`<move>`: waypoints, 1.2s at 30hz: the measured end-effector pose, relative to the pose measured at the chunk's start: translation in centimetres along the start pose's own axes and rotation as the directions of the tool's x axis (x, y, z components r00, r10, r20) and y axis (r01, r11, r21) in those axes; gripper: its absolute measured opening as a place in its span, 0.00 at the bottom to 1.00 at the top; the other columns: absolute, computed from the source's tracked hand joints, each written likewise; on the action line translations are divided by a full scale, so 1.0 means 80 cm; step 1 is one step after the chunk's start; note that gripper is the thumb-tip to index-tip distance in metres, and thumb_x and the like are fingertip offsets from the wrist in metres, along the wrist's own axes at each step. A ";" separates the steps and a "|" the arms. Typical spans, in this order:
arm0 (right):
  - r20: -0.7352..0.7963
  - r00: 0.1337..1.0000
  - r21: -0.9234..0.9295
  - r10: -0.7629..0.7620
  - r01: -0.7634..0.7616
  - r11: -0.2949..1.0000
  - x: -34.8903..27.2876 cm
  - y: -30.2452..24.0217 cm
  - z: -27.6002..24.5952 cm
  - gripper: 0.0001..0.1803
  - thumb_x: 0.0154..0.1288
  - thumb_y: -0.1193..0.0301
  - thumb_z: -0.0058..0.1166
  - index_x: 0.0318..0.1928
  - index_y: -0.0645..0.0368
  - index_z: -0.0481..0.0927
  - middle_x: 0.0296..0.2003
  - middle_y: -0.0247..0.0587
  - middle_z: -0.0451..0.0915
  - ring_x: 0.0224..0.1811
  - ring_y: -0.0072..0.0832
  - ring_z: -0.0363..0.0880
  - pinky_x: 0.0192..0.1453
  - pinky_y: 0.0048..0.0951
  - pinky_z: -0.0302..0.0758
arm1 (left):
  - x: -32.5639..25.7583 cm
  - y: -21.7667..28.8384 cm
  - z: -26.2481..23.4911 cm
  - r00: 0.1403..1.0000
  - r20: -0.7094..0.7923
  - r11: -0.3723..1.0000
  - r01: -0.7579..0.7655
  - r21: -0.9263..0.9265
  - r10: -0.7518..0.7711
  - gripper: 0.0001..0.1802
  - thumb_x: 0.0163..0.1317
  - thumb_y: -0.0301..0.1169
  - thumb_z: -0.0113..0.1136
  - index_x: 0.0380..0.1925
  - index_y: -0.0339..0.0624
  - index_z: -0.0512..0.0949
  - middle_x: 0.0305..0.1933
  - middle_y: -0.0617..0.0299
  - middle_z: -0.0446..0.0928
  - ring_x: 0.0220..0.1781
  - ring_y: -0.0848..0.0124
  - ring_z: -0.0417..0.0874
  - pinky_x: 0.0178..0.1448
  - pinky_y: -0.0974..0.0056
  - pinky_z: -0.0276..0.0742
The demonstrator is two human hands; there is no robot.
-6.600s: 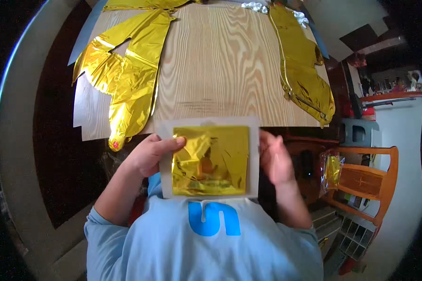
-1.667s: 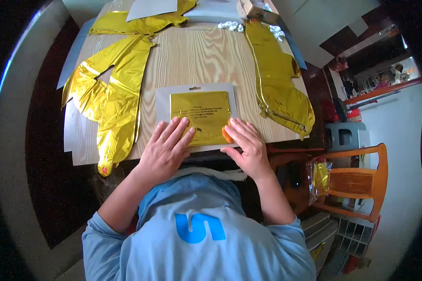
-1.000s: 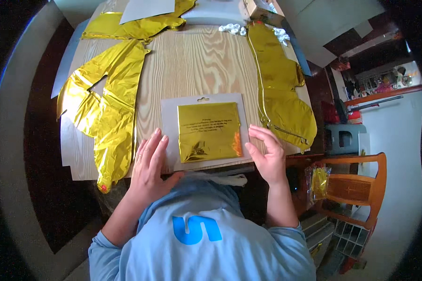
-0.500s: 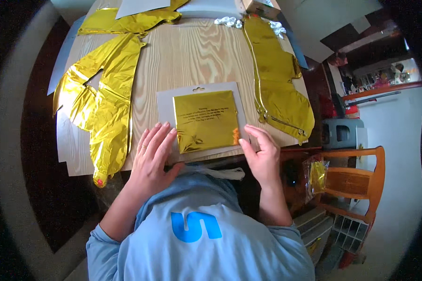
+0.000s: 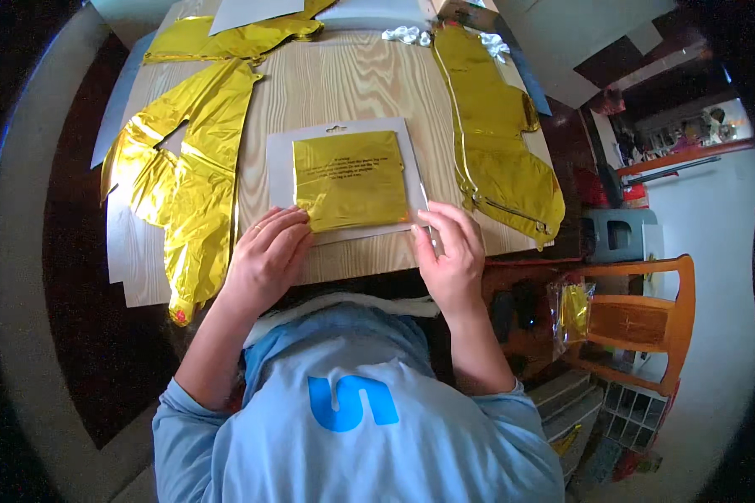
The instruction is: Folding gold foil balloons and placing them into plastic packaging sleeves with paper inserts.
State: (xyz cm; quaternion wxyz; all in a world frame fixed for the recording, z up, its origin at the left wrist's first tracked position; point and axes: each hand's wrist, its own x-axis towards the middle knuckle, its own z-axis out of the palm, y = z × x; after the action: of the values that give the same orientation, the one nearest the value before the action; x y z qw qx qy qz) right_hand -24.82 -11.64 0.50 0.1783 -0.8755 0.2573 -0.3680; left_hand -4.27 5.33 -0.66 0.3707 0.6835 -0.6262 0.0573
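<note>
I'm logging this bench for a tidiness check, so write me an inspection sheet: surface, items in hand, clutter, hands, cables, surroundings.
Surface: pale wood-grain tabletop.
Items in hand: gold foil packet on a pale card, between the hands.
Clutter: flat gold foil shape at left, another gold foil shape at right, white crumpled pieces toward the far edge.
Hands: left hand at the card's lower-left corner, right hand at its lower-right; how firm the grip is cannot be told.
Cables: nothing seen.
Surroundings: wooden chair and grey-blue stool at right.
</note>
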 end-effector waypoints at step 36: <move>0.245 0.704 -0.337 -0.666 0.706 0.623 0.056 0.002 0.054 0.13 0.59 0.72 0.54 0.42 0.67 0.82 0.41 0.59 0.84 0.19 0.25 0.74 0.27 0.28 0.71 | 0.031 -0.005 0.003 0.982 -0.114 0.980 0.135 -0.149 -0.152 0.07 0.61 0.19 0.62 0.40 0.34 0.80 0.44 0.49 0.83 0.43 0.56 0.86 0.46 0.60 0.83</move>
State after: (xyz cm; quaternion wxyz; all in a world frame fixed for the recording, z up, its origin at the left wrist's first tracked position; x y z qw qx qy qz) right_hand -19.01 -13.83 0.00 -0.1496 -0.9404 -0.0346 -0.3035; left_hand -3.48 3.19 0.34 0.4595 0.6943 -0.5531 0.0289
